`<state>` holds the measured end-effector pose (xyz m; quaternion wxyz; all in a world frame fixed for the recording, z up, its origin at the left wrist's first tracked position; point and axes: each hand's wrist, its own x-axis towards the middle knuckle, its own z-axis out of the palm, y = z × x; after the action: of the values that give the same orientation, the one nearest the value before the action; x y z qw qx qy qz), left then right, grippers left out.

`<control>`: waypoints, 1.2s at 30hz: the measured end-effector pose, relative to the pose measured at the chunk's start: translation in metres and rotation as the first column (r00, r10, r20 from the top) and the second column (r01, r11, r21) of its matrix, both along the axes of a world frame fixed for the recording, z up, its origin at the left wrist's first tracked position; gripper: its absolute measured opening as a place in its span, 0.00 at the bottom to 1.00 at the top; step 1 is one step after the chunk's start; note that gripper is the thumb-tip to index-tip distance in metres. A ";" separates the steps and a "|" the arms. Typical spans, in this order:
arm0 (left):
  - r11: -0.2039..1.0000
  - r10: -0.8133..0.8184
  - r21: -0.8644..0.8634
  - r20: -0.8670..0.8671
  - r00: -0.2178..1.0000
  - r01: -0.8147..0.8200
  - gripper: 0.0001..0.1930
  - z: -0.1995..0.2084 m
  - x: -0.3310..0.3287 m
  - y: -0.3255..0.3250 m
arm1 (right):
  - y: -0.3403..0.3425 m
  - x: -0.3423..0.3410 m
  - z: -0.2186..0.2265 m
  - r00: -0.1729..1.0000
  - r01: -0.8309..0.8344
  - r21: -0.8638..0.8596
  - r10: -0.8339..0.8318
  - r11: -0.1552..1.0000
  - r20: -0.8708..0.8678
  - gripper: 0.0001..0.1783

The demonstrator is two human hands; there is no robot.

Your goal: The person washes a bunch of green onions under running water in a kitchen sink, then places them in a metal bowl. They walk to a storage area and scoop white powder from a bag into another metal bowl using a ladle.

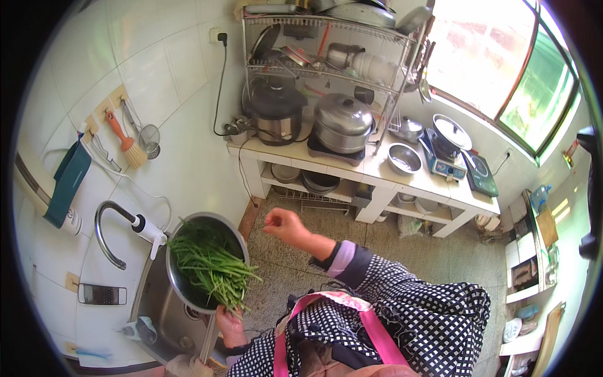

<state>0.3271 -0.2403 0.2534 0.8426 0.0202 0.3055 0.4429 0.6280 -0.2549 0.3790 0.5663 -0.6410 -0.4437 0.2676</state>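
Where white tiles [151,144] line the wall on the left, a curved tap [151,231] stands over a steel sink [164,327], and 1 phone [102,294] lies on the tiled ledge beside it. Across the speckled grey floor [440,257], a low white bench [389,182] carries 2 large lidded pots [343,119] beneath a metal rack [333,24], with a bright window [490,50] to the right.

A steel bowl [247,242] sits partly over the sink, heaped with long green stalks [210,254] whose cut ends spill across its near right rim. The left hand [229,323], partly closed, is at that near rim, just by the stalk ends. The right hand [289,227] is apart from the bowl, above the floor, its fingers curled nearly to a fist with nothing showing in them.

Stalks and rim hide some of the left fingers, so I cannot tell whether they grip bowl, stalks or both. The bowl's underside is hidden, and window glare washes out the view outside.
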 end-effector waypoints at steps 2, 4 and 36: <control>0.991 -0.128 0.060 0.078 0.989 0.123 0.12 0.000 0.020 0.007 | -0.032 0.027 -0.014 0.999 0.027 -0.043 -0.028 0.999 -0.017 0.08; 0.994 -0.092 0.060 0.102 0.990 0.087 0.18 0.002 0.025 0.012 | -0.055 0.044 -0.029 0.994 0.014 -0.111 -0.026 0.994 -0.107 0.06; 0.839 -0.511 0.130 -0.143 0.847 0.528 0.06 0.011 0.100 -0.021 | -0.138 0.031 -0.022 0.854 -0.274 -0.448 0.001 0.851 -0.520 0.38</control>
<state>0.4275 -0.2614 0.2641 0.9098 0.1946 0.2938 0.2195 0.6595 -0.3924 0.3567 0.4516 -0.6402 -0.2413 0.5727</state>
